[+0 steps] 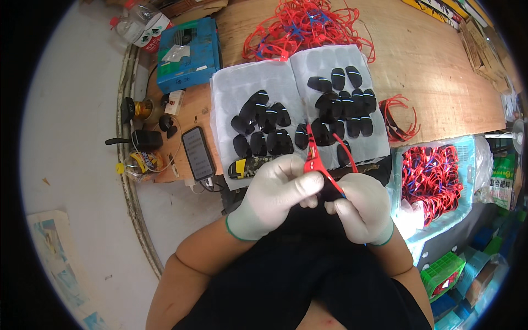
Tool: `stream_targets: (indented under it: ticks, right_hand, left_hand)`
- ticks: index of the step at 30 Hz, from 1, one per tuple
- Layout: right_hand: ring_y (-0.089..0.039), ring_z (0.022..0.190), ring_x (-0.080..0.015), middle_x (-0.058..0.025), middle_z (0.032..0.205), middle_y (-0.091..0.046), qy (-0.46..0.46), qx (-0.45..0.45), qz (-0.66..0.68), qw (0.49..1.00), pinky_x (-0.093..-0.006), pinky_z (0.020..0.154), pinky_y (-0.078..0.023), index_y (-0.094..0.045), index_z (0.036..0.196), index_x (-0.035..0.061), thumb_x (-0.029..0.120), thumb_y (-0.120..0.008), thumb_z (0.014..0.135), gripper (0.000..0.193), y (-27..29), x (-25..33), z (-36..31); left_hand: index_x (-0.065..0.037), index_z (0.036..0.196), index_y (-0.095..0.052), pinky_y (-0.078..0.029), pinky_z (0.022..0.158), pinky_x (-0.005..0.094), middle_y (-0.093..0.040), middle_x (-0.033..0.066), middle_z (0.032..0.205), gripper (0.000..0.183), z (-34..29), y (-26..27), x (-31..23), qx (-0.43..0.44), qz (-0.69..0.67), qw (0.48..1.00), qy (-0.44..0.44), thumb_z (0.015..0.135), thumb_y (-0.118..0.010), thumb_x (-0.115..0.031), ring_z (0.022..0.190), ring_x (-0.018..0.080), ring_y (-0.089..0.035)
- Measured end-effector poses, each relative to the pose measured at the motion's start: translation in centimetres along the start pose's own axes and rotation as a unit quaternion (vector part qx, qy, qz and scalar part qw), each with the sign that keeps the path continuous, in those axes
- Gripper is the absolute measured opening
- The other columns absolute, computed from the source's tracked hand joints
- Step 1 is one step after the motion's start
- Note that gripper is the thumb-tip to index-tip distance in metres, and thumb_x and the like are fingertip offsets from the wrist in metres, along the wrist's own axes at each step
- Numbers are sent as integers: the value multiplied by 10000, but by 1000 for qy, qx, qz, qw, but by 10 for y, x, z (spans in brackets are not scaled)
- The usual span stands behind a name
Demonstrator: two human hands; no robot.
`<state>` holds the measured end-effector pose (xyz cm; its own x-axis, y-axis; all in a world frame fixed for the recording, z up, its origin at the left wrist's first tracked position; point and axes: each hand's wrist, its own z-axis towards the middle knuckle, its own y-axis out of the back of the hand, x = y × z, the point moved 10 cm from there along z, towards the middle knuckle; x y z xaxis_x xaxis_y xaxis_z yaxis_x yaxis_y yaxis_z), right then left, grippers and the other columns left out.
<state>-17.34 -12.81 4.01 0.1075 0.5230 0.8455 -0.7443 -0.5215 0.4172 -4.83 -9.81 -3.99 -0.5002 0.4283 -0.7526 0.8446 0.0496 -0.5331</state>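
My left hand [272, 192] and my right hand [364, 206], both in white gloves with green cuffs, meet at the front edge of the table. Between them they grip a red glasses frame [312, 159], its temples pointing away from me. A dark lens [330, 191] shows at the frame between my fingers; whether it is fully seated I cannot tell. Just beyond lie loose dark lenses [279, 143] in groups on two white moulded sheets [231, 82]. By my left hand is a yellow and black tool handle [242, 168], partly covered.
Red frames lie in a heap [313, 27] at the back. More fill a light-blue crate [467, 165] on the right, near one frame with dark lenses [400, 124]. At left are a phone [198, 153], a blue box [190, 55] and bottles [144, 163]. A green basket [443, 272] stands lower right.
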Motion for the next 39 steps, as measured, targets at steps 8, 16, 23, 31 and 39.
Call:
stream_targets:
  ticks: [8,16,23,31,39]
  right_hand:
    - [-597,615,-328,-96,688,-586,-2,39,33,999,-428,577,-451,-722,1068,36,69,-690,863,210,-1,8,6]
    - [-637,664,-353,-121,737,-624,-70,41,43,996,-420,582,-491,-706,980,51,106,-705,898,98,-1,13,11]
    - [-611,585,-341,-103,674,-587,-89,-22,2,996,-420,520,-462,-671,933,62,91,-696,886,60,1,41,7]
    - [-533,477,-277,-23,598,-530,0,-47,-11,999,-383,478,-441,-683,1276,35,66,-684,875,403,0,65,4]
    - [-598,554,-365,-136,652,-564,-131,-50,48,989,-420,507,-461,-590,813,44,112,-670,902,138,-1,26,5]
  left_hand:
    - [-2,1033,-618,-565,768,310,-689,111,945,255,-26,-13,-28,-11,75,994,-84,1012,-700,-243,819,175,-684]
    - [-2,1087,-669,-538,832,307,-693,79,1038,207,-33,-21,-53,40,125,982,-134,1004,-722,-184,910,153,-669]
    - [-28,993,-717,-540,718,307,-723,92,917,171,-45,-36,-66,60,337,920,-193,910,-812,-144,785,209,-704]
    - [-10,966,-721,-563,672,286,-774,124,945,182,-58,-52,-81,108,372,898,-209,891,-834,-131,764,198,-734]
    - [1,1063,-703,-532,763,279,-700,68,956,146,-42,-33,-64,60,278,939,-192,985,-731,-120,854,135,-670]
